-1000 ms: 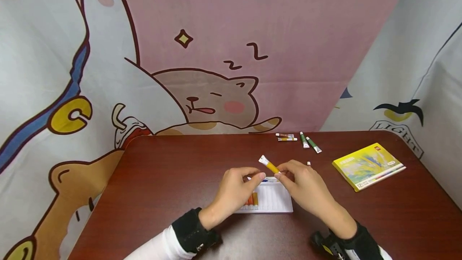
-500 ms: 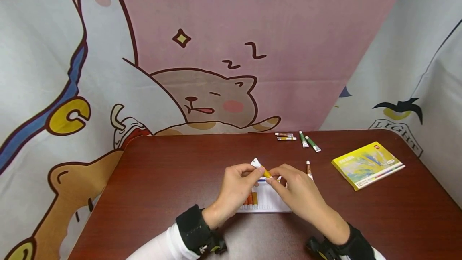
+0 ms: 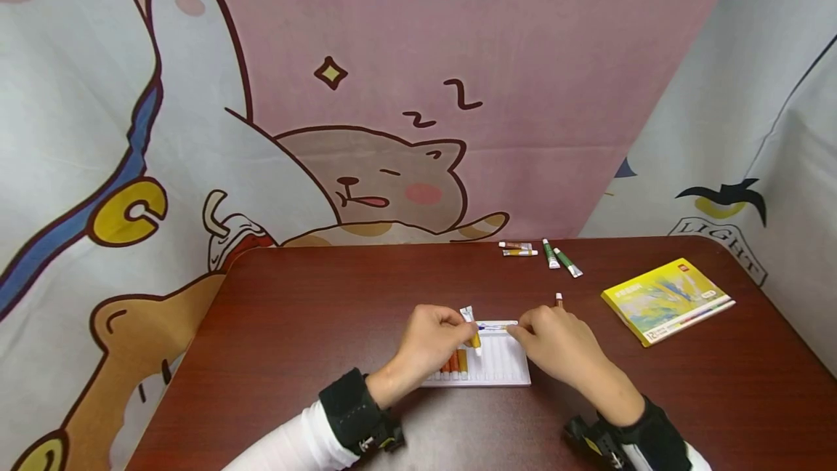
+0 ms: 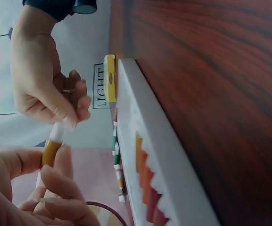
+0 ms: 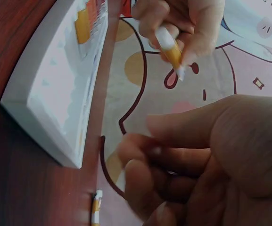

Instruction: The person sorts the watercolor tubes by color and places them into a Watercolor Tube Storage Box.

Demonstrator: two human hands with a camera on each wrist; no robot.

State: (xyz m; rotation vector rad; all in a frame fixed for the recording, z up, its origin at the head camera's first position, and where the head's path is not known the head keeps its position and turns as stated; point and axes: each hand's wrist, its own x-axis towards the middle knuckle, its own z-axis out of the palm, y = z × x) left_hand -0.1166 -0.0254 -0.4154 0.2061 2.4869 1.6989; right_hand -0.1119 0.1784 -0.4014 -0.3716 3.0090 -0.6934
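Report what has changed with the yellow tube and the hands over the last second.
The yellow tube passed from the right hand to the left hand, which now pinches it; in the head view it shifted left and down, cap end now lowest. The right hand let go and drew back rightward. The white tray, yellow box and two green tubes stayed put.

A reddish-brown table stands before a pink-and-white backdrop printed with a dozing cartoon animal; white cloth lettered LIGHT hangs at the right, and soft light glosses the table.
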